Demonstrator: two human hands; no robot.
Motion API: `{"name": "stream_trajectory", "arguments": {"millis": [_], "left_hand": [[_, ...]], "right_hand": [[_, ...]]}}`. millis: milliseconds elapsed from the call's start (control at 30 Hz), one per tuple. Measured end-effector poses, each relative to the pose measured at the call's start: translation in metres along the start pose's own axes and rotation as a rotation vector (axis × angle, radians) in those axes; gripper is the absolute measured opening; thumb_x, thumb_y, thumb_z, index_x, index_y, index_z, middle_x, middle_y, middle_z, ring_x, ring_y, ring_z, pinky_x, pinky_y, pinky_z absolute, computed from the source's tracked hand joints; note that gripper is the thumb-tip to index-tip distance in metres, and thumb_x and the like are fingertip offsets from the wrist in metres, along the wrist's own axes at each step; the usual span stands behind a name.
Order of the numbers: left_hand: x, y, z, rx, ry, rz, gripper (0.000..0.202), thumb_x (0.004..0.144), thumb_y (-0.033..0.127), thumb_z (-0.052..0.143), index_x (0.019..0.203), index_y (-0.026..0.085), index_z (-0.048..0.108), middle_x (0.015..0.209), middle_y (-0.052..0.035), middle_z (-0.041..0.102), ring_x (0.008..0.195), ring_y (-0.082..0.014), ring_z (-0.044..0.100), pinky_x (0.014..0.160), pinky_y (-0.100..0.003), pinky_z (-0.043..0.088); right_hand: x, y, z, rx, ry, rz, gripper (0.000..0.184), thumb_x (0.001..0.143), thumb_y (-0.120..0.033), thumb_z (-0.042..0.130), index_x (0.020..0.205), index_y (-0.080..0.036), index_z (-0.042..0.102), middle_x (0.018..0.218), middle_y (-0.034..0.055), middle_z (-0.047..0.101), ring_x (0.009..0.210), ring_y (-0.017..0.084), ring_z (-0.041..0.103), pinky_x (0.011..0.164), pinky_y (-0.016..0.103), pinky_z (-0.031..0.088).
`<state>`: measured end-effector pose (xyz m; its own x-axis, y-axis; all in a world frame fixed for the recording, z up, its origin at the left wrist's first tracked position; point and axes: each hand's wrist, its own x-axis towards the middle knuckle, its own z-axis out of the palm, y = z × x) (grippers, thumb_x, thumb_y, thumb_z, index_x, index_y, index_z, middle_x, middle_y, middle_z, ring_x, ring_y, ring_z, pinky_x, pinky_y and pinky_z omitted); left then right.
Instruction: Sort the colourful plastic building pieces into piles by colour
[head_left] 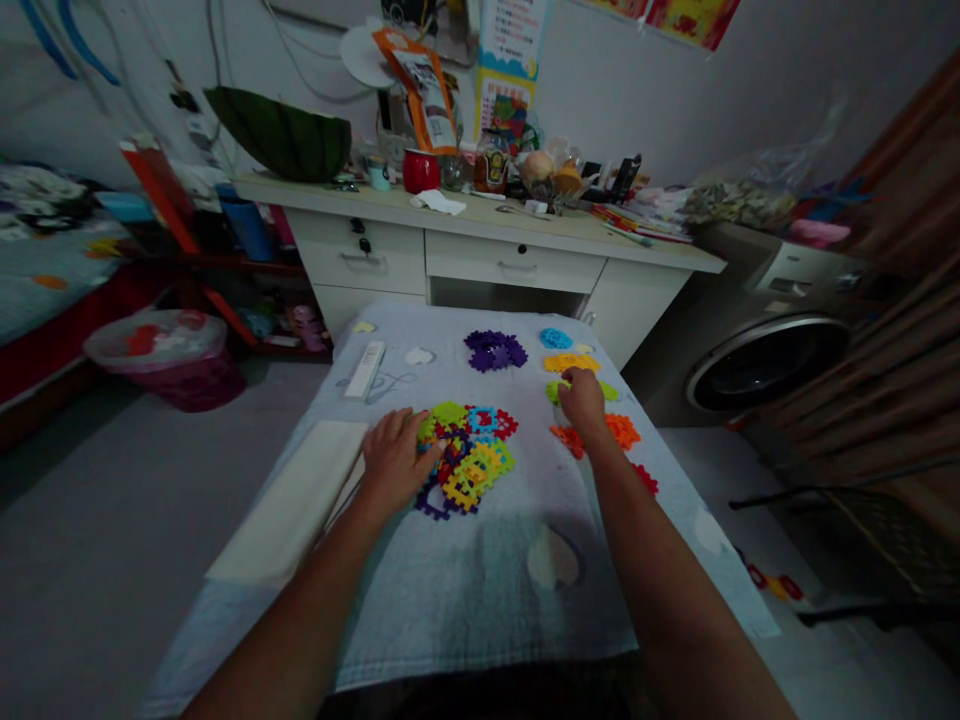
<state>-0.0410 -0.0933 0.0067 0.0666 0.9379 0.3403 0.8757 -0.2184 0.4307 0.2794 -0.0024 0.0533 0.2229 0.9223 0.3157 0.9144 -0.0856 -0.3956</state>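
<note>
Dim room: a washer (765, 360) sits at 2 o'clock and a pink bin (161, 355) at 9 o'clock of a table under a pale towel (480, 570). A mixed pile (472, 455) of toothed plastic pieces lies at the towel's centre. The left hand (394, 458) lies palm down on the pile's 9 o'clock edge, fingers over a green piece; its grip is hidden, so I cannot tell whether it holds one. The right hand (583, 400) is at 2 o'clock of the pile, fingers bent down onto a green pile (607, 391); I cannot tell its grip either. Sorted heaps lie around that hand: yellow pile (570, 362) and blue pile (556, 338) at 12 o'clock, orange pile (621, 430) at 5 o'clock, touching the wrist. A purple pile (495, 350) lies at 12 o'clock of the mixed pile. A remote (364, 369) lies at 10 o'clock, near the towel's edge.
</note>
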Motion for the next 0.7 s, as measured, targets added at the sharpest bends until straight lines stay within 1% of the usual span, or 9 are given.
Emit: {"name": "stream_trajectory", "arguments": {"millis": [67,133,200,267,367,500,600,667,700], "left_hand": [[-0.001,0.001,0.003,0.027,0.003,-0.015,0.049,0.088,0.051,0.051,0.128,0.024,0.056,0.134,-0.0138,0.055,0.125,-0.0347,0.046,0.105,-0.057,0.033],[-0.002,0.002,0.004,0.023,0.003,-0.011,0.049,0.088,0.051,0.051,0.129,0.026,0.054,0.134,-0.0128,0.056,0.125,-0.0335,0.048,0.105,-0.055,0.033],[-0.001,0.001,0.005,-0.007,-0.004,0.014,0.048,0.088,0.050,0.050,0.130,0.025,0.053,0.133,-0.0119,0.056,0.124,-0.0317,0.049,0.104,-0.052,0.035],[0.001,0.000,0.004,-0.048,-0.017,0.053,0.048,0.089,0.049,0.050,0.129,0.023,0.053,0.131,-0.0115,0.057,0.123,-0.0304,0.051,0.103,-0.048,0.038],[0.003,-0.002,0.002,-0.105,-0.037,0.110,0.048,0.088,0.048,0.050,0.127,0.019,0.053,0.127,-0.0127,0.058,0.120,-0.0299,0.053,0.103,-0.046,0.041],[0.005,-0.001,0.000,-0.160,-0.048,0.156,0.046,0.088,0.045,0.052,0.124,0.017,0.053,0.122,-0.0130,0.060,0.116,-0.0287,0.055,0.101,-0.045,0.043],[0.005,-0.001,-0.001,-0.194,-0.051,0.164,0.044,0.088,0.043,0.053,0.124,0.017,0.052,0.122,-0.0126,0.060,0.115,-0.0283,0.055,0.101,-0.045,0.044],[0.005,-0.001,0.000,-0.216,-0.054,0.167,0.045,0.088,0.043,0.053,0.125,0.019,0.051,0.123,-0.0121,0.059,0.116,-0.0278,0.055,0.102,-0.044,0.044],[0.005,-0.002,0.000,-0.225,-0.054,0.167,0.045,0.088,0.043,0.053,0.126,0.019,0.050,0.124,-0.0119,0.058,0.117,-0.0275,0.055,0.102,-0.044,0.044]], "right_hand": [[-0.011,-0.019,0.006,0.115,-0.053,-0.145,0.022,0.080,-0.015,0.056,0.099,-0.015,0.069,0.097,0.0100,0.067,0.088,0.020,0.060,0.083,0.033,0.045],[-0.023,-0.044,0.015,0.227,-0.184,-0.282,0.017,0.081,-0.017,0.059,0.094,-0.017,0.070,0.092,0.0065,0.068,0.083,0.018,0.060,0.082,0.032,0.045],[-0.034,-0.070,0.025,0.296,-0.307,-0.399,0.013,0.082,-0.020,0.061,0.091,-0.019,0.070,0.093,0.0057,0.070,0.085,0.018,0.061,0.083,0.031,0.045],[-0.042,-0.092,0.035,0.300,-0.378,-0.477,0.012,0.083,-0.023,0.063,0.091,-0.019,0.071,0.096,0.0062,0.071,0.090,0.019,0.061,0.087,0.032,0.044],[-0.048,-0.115,0.048,0.215,-0.424,-0.499,0.019,0.085,-0.029,0.064,0.101,-0.020,0.070,0.102,0.0077,0.072,0.095,0.021,0.062,0.090,0.035,0.042],[-0.051,-0.124,0.058,0.152,-0.439,-0.485,0.027,0.085,-0.033,0.065,0.109,-0.021,0.067,0.107,0.0091,0.070,0.099,0.024,0.060,0.093,0.038,0.040],[-0.050,-0.124,0.059,0.204,-0.414,-0.472,0.038,0.077,-0.028,0.071,0.114,-0.021,0.065,0.111,0.0088,0.067,0.102,0.023,0.058,0.093,0.037,0.041],[-0.050,-0.123,0.058,0.263,-0.398,-0.446,0.045,0.073,-0.021,0.072,0.117,-0.021,0.063,0.107,0.0069,0.066,0.097,0.021,0.058,0.090,0.034,0.043],[-0.049,-0.122,0.057,0.296,-0.394,-0.426,0.045,0.072,-0.017,0.070,0.117,-0.020,0.062,0.103,0.0054,0.066,0.092,0.019,0.058,0.087,0.033,0.044]]}}
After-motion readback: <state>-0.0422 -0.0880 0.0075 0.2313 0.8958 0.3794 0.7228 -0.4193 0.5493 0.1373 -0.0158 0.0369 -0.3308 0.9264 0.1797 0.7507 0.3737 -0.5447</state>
